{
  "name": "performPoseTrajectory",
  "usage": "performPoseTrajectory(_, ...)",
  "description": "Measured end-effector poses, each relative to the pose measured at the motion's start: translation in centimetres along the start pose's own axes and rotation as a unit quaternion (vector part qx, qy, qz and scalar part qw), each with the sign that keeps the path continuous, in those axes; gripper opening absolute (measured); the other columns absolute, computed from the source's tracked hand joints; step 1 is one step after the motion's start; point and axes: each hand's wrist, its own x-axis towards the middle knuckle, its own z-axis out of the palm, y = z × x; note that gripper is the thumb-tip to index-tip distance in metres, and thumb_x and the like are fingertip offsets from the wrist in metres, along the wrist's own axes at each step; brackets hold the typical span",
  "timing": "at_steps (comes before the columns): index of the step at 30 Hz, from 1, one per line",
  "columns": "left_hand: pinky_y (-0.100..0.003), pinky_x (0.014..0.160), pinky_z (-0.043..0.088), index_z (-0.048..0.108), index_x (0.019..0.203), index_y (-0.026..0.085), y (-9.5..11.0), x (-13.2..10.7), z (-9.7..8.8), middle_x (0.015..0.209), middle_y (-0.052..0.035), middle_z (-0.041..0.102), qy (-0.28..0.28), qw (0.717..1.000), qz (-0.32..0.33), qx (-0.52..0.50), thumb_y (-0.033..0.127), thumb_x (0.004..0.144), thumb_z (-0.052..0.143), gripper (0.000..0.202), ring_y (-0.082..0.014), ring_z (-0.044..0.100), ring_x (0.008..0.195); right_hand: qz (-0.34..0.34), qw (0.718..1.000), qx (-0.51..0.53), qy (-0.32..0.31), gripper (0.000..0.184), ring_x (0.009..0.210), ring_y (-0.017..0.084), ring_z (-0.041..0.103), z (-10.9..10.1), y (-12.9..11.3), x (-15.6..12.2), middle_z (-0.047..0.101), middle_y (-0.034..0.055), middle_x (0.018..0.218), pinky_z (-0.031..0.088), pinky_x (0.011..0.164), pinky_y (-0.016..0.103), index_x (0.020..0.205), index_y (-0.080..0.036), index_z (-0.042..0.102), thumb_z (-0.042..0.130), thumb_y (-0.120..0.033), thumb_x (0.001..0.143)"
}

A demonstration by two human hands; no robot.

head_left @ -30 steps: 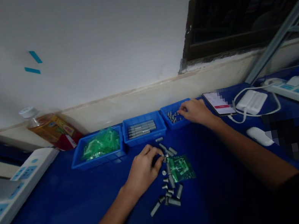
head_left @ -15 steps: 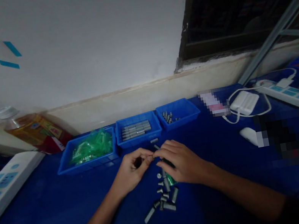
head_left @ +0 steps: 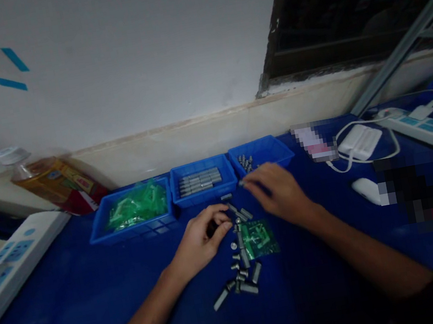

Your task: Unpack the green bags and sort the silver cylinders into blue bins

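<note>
My left hand [head_left: 202, 237] rests low over the table, thumb and fingertips curved and a little apart, with nothing visible between them. Beside its fingertips lie several screws [head_left: 233, 246] and hexagonal metal standoffs [head_left: 245, 257]. My right hand [head_left: 278, 193] is raised in front of the right-hand blue bin, thumb and forefinger pinched on a small screw [head_left: 241, 183], of which only a grey tip shows. A green plastic bag [head_left: 260, 238] with pale pieces inside lies flat between the hands, right of the loose metal parts.
Three blue bins line the wall: one with green bags [head_left: 136, 205], one with stacked standoffs [head_left: 201, 180], one with screws [head_left: 245, 162]. A drink bottle [head_left: 56, 182] and a power strip [head_left: 16, 259] are at left. A white mouse [head_left: 366, 191], cables and another power strip [head_left: 423, 125] are at right.
My right hand has moved away from the left, up and right toward the screw bin, uncovering the green bag. My left hand stays near the loose parts, its fingers parted.
</note>
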Motion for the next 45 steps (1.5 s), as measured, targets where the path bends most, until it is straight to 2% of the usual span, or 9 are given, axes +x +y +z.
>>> performPoseTrajectory(3,-0.035,0.086,0.04,0.055,0.115,0.022,0.4,0.0,0.2,0.101,-0.0041,0.063,-0.024,0.991,0.062,0.119,0.022,0.09,0.049,0.026,-0.0181,0.056,0.094,0.124,0.987,-0.085,0.046,0.021,0.08,0.021,0.055,-1.5,4.8,1.4,0.065,0.0079,0.081,0.039,0.076,0.033,0.084,-0.016,0.063,0.048,-0.029,0.09)
performPoseTrajectory(9,-0.036,0.093,0.035,0.057,0.109,0.024,0.3,0.0,0.4,0.102,-0.0027,0.06,-0.057,0.979,0.096,0.169,0.019,0.091,0.046,0.021,-0.0171,0.054,0.099,0.209,0.953,-0.181,-0.123,0.027,0.086,0.026,0.055,-1.2,8.9,2.4,0.067,0.0088,0.085,0.036,0.074,0.037,0.076,-0.018,0.068,0.051,-0.037,0.087)
performPoseTrajectory(14,-0.036,0.091,0.036,0.054,0.101,0.02,0.4,0.0,0.4,0.097,-0.0025,0.06,-0.049,0.981,0.088,0.167,0.018,0.087,0.054,0.015,-0.018,0.054,0.093,0.207,0.969,-0.135,-0.006,0.027,0.091,0.026,0.054,-0.3,6.6,0.6,0.067,0.0083,0.086,0.036,0.077,0.038,0.083,-0.018,0.066,0.049,-0.037,0.088)
performPoseTrajectory(19,-0.033,0.083,0.038,0.054,0.093,0.02,0.7,0.0,0.4,0.091,-0.0024,0.059,-0.06,0.978,0.089,0.18,0.019,0.089,0.049,0.007,-0.0179,0.052,0.088,0.113,0.993,-0.028,0.036,0.019,0.081,0.02,0.055,0.1,2.1,-1.2,0.065,0.0051,0.078,0.037,0.075,0.034,0.078,-0.019,0.061,0.049,-0.027,0.089)
performPoseTrajectory(24,-0.029,0.074,0.041,0.053,0.093,0.019,0.4,0.0,0.4,0.086,-0.0021,0.055,-0.005,0.991,0.055,0.122,0.016,0.088,0.047,0.008,-0.0164,0.05,0.082,0.003,0.997,0.059,-0.042,0.013,0.077,0.018,0.052,1.5,-1.8,-1.1,0.062,0.0044,0.077,0.038,0.072,0.032,0.085,-0.017,0.061,0.05,-0.022,0.088)
performPoseTrajectory(28,-0.025,0.066,0.042,0.05,0.093,0.017,0.1,0.3,0.1,0.082,-0.0011,0.053,0.057,0.996,-0.008,-0.066,0.026,0.087,0.053,0.011,-0.0128,0.05,0.073,-0.036,0.99,0.059,-0.121,0.015,0.08,0.019,0.051,2.0,-2.8,-1.2,0.061,0.0058,0.083,0.036,0.072,0.032,0.097,-0.017,0.06,0.049,-0.024,0.089)
performPoseTrajectory(36,-0.025,0.074,0.043,0.048,0.091,0.017,0.4,0.9,0.0,0.088,-0.0029,0.063,0.055,0.951,-0.049,-0.301,0.033,0.078,0.069,0.03,-0.0129,0.058,0.079,-0.072,0.989,0.043,-0.118,0.016,0.08,0.019,0.051,2.0,-3.2,-1.3,0.062,0.005,0.082,0.034,0.072,0.033,0.095,-0.016,0.059,0.045,-0.024,0.092)
performPoseTrajectory(40,-0.026,0.072,0.043,0.051,0.097,0.016,0.3,1.1,0.3,0.087,-0.004,0.063,0.056,0.975,-0.035,-0.213,0.033,0.083,0.061,0.025,-0.0139,0.057,0.078,-0.058,0.995,0.014,-0.083,0.017,0.079,0.019,0.051,0.9,-2.1,-0.4,0.062,0.0055,0.081,0.034,0.071,0.033,0.088,-0.016,0.059,0.045,-0.026,0.091)
performPoseTrajectory(45,-0.025,0.063,0.042,0.059,0.107,0.019,0.5,0.9,0.6,0.1,-0.0053,0.056,-0.008,0.997,0.042,0.067,0.02,0.083,0.056,0.024,-0.0118,0.05,0.07,0.115,0.984,-0.127,-0.046,0.021,0.083,0.023,0.054,-1.1,3.9,2.2,0.064,0.0089,0.082,0.036,0.074,0.035,0.076,-0.016,0.061,0.049,-0.03,0.086)
